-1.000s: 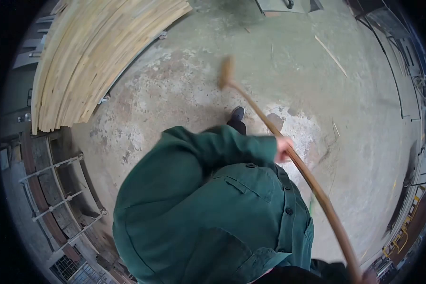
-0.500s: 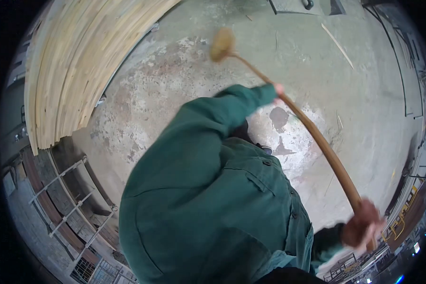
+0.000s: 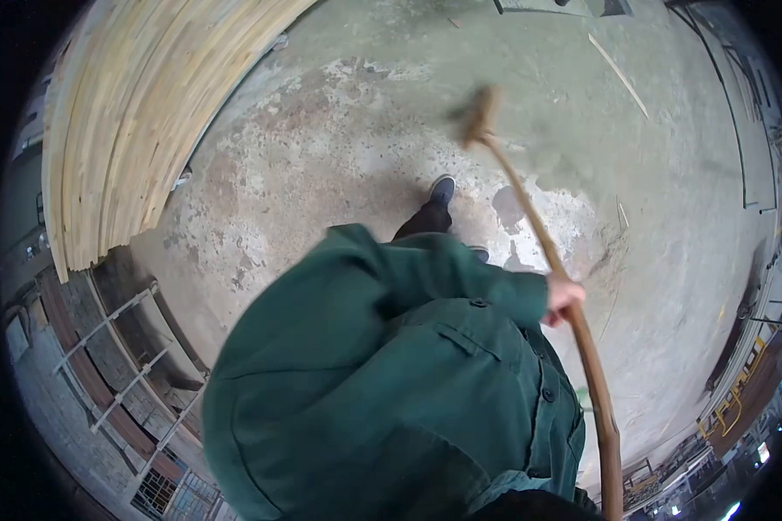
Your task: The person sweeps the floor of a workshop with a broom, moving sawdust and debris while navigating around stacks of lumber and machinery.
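Observation:
A broom (image 3: 589, 365) with a long wooden handle slants across the view. Its head (image 3: 481, 117) is blurred and appears at or just over the concrete floor (image 3: 356, 148); contact cannot be told. My left hand (image 3: 564, 298), reaching across from a green sleeve, is closed around the middle of the handle. The handle's upper end runs out at the bottom edge of the head view. My right hand is out of view there.
A large stack of pale wooden boards (image 3: 156, 95) lies at the upper left. Metal rails (image 3: 130, 365) stand at the lower left. A thin strip (image 3: 619, 76) lies on the floor at the upper right. One dark shoe (image 3: 443, 188) shows ahead of me.
The broom head has swung right and nearer to me. My left hand has come down and right with the handle. My right hand, earlier on the handle's upper end, has left the view.

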`<action>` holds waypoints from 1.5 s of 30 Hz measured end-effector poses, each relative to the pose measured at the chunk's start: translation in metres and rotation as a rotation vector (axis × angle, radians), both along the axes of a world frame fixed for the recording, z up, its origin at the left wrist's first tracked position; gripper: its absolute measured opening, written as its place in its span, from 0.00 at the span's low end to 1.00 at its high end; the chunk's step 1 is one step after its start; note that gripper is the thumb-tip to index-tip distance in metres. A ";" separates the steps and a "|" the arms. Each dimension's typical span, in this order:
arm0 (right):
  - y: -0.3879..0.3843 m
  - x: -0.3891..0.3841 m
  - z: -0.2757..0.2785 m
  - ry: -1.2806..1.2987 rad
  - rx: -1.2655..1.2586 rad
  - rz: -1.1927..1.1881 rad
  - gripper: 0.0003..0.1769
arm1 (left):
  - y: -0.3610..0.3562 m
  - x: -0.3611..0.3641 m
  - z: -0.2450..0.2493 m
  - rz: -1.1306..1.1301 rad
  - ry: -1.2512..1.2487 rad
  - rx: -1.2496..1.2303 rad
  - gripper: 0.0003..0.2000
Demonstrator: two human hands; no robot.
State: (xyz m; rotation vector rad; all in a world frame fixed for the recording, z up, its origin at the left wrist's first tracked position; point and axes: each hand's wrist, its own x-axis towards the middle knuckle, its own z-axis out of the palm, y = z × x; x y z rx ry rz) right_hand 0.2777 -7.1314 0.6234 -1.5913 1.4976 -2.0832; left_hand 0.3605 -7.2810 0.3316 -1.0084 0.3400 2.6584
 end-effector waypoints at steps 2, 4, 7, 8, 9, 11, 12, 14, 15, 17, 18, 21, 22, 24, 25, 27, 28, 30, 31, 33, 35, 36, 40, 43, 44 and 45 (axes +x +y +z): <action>0.003 -0.023 -0.024 -0.066 -0.077 0.030 0.08 | -0.022 0.034 -0.009 0.209 -0.098 0.008 0.05; -0.011 -0.039 -0.070 -0.106 -0.112 0.036 0.09 | -0.055 0.061 -0.056 0.393 -0.309 -0.034 0.05; -0.064 -0.022 -0.149 0.006 0.055 -0.012 0.10 | -0.128 0.113 -0.161 0.492 -0.448 0.084 0.06; -0.078 -0.009 -0.165 0.018 0.119 0.083 0.10 | -0.141 0.120 -0.189 0.401 -0.441 0.046 0.07; -0.084 -0.005 -0.171 -0.439 0.196 0.461 0.13 | -0.148 0.123 -0.208 0.316 -0.430 0.005 0.08; -0.052 -0.002 -0.143 -0.366 0.252 0.013 0.06 | -0.122 0.080 -0.216 -0.005 -0.323 -0.436 0.09; -0.029 -0.008 -0.129 -0.289 0.272 -0.094 0.06 | -0.097 0.043 -0.175 -0.016 -0.310 -0.594 0.09; 0.016 -0.018 -0.091 -0.186 0.233 -0.113 0.06 | -0.049 -0.021 -0.186 -0.113 -0.041 -0.645 0.09; 0.030 -0.015 -0.073 -0.156 0.203 -0.074 0.06 | -0.034 -0.041 -0.150 -0.155 0.132 -0.506 0.10; 0.045 -0.005 -0.041 -0.071 0.170 0.031 0.06 | 0.002 -0.073 -0.109 -0.213 0.170 -0.456 0.11; 0.051 0.000 -0.026 -0.040 0.144 0.073 0.06 | 0.020 -0.073 -0.088 -0.107 0.149 -0.397 0.11; 0.060 -0.007 -0.006 -0.028 0.048 0.121 0.06 | 0.045 -0.049 -0.018 0.096 -0.039 -0.373 0.10; 0.063 -0.014 -0.007 -0.041 0.001 0.122 0.06 | 0.041 -0.035 -0.022 0.109 -0.046 -0.382 0.09; 0.063 -0.034 -0.031 -0.089 -0.088 0.116 0.06 | 0.022 -0.010 -0.057 0.230 -0.080 -0.414 0.09; 0.057 -0.043 -0.054 -0.117 -0.122 0.100 0.07 | -0.007 0.009 -0.065 0.226 -0.144 -0.255 0.07; 0.032 -0.053 -0.109 -0.156 -0.103 0.032 0.07 | -0.071 0.046 -0.116 0.245 -0.342 -0.390 0.06; 0.009 -0.052 -0.137 -0.177 -0.046 -0.002 0.07 | -0.105 0.066 -0.158 0.346 -0.413 -0.233 0.07; -0.041 -0.031 -0.174 -0.325 0.094 0.148 0.08 | -0.127 0.077 -0.187 0.147 -0.438 -0.287 0.09; -0.062 -0.022 -0.180 -0.481 0.225 0.272 0.06 | -0.138 0.076 -0.189 -0.025 -0.452 -0.357 0.10; -0.037 -0.027 -0.159 -0.282 0.372 -0.066 0.09 | -0.127 0.049 -0.201 -0.131 -0.476 -0.501 0.12; 0.010 -0.042 -0.136 -0.111 0.330 -0.287 0.10 | -0.077 -0.015 -0.192 -0.134 -0.323 -0.600 0.12; 0.031 -0.044 -0.121 -0.108 0.263 -0.350 0.09 | -0.054 -0.043 -0.179 -0.194 -0.154 -0.616 0.12; 0.077 -0.009 -0.062 -0.146 0.324 -0.410 0.11 | 0.036 -0.145 -0.147 -0.531 0.407 -0.754 0.11; 0.112 0.021 -0.022 0.218 0.980 -0.528 0.07 | 0.096 -0.187 -0.129 -0.612 0.285 -0.336 0.10; 0.082 0.025 -0.024 0.178 0.498 -0.148 0.06 | 0.109 -0.186 -0.110 -0.635 0.299 -0.356 0.10; 0.079 0.025 -0.017 0.149 0.385 -0.018 0.06 | 0.131 -0.190 -0.106 -0.597 0.363 -0.293 0.10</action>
